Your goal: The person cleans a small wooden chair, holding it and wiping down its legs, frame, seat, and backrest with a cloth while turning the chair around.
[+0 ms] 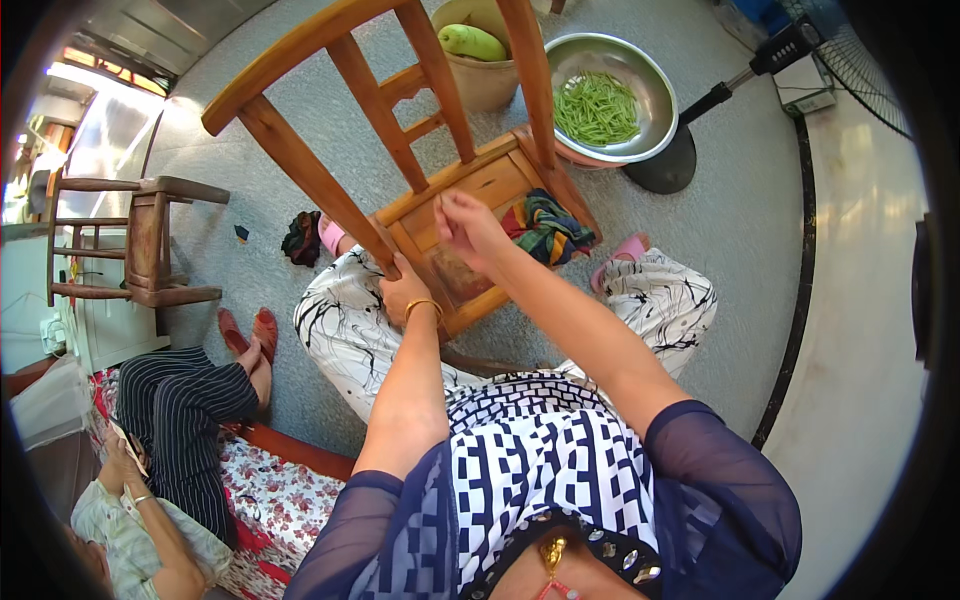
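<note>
A wooden chair (489, 180) stands in front of me, between my knees. My left hand (405, 291), with a bangle at its wrist, grips the lower part of the chair's back post, on the left. Over the seat, my right hand (466, 229) is raised with curled fingers; whether something small is pinched between the fingertips cannot be told. A crumpled multicoloured cloth (550, 227) lies on the right part of the seat, beside my right forearm. The seat panel has a worn, dark patch under my right hand.
Beyond the chair are a bucket (480, 81) holding a pale green gourd and a metal basin (660, 97) of cut green beans. A standing fan (664, 161) is at right. A dark cloth (302, 238) lies by my foot. At left are another wooden chair (146, 240) and a seated person (180, 412).
</note>
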The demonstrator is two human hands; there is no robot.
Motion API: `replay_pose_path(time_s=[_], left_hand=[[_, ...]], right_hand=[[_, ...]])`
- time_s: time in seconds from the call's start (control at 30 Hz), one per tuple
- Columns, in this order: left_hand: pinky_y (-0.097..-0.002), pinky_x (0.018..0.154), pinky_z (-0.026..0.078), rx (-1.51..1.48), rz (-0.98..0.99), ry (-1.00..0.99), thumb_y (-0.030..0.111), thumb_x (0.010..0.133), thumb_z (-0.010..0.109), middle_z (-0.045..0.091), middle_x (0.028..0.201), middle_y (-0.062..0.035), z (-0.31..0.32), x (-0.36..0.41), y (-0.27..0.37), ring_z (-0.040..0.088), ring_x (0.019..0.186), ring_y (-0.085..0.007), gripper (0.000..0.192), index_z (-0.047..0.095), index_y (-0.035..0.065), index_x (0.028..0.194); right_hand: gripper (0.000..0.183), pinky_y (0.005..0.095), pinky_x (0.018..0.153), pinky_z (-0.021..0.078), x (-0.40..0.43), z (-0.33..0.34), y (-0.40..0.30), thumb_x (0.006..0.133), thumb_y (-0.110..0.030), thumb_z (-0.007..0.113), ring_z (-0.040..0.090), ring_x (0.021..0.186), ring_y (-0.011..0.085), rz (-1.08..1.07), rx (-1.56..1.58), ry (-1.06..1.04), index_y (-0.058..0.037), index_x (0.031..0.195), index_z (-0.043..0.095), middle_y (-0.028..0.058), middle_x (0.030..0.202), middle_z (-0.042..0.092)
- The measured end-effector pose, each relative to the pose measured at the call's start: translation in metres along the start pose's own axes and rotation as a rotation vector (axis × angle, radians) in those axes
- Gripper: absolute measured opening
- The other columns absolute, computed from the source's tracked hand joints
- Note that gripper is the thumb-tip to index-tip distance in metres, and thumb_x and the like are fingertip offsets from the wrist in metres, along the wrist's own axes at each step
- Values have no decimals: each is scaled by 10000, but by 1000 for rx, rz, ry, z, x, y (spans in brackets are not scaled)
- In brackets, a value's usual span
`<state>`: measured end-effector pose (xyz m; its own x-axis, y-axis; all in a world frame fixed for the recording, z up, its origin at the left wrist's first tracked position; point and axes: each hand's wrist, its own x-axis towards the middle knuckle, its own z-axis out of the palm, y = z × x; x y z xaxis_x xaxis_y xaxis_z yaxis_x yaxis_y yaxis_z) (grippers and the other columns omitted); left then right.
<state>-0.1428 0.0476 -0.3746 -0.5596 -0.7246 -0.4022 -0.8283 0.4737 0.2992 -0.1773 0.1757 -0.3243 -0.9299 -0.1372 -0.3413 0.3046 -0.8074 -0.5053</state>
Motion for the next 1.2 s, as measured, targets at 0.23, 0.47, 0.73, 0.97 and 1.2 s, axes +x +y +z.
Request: replay_pose_path(time_s=[0.23, 0.47, 0.73, 0.97, 1.2], left_hand=[[-474, 809, 479, 16, 31, -31, 696, 825, 400, 661, 989, -216, 1, -4, 8, 629, 932, -396, 739, 610, 26, 1055], [-451, 865, 458, 13, -2, -37, 715, 800, 405, 649, 1046, -212, 6, 6, 3, 609, 999, -375, 767, 632, 38, 1080], [-463, 823, 476, 12, 29, -43, 712, 815, 391, 659, 1008, -209, 8, 5, 5, 627, 946, -380, 751, 615, 46, 1080], [-474, 802, 478, 23, 32, -10, 702, 818, 402, 664, 970, -218, 3, 1, 5, 632, 913, -391, 733, 618, 40, 1046], [-484, 777, 484, 37, 40, 14, 699, 820, 406, 668, 928, -218, 5, 3, 4, 635, 882, -402, 723, 622, 36, 1011]], right_hand=[[326, 377, 592, 465, -169, -134, 14, 921, -348, 520, 594, 652, 236, 357, -1794, -365, -61, 782, 594, 141, 753, 609], [378, 423, 792, 465, -173, -74, -38, 766, -278, 684, 552, 1004, 353, -138, -2062, 100, -90, 1086, 615, 156, 1088, 553], [533, 421, 945, 375, -73, -123, -45, 745, -148, 654, 422, 1165, 328, -678, -2332, 230, -186, 1261, 526, 118, 1325, 420], [505, 442, 922, 388, 15, -98, -44, 740, -135, 638, 426, 1135, 351, -702, -2222, 351, -138, 1232, 527, 128, 1296, 435], [450, 443, 808, 437, 3, -62, -7, 645, -213, 735, 455, 1020, 343, -613, -2217, 246, -111, 1032, 531, 90, 1142, 474]])
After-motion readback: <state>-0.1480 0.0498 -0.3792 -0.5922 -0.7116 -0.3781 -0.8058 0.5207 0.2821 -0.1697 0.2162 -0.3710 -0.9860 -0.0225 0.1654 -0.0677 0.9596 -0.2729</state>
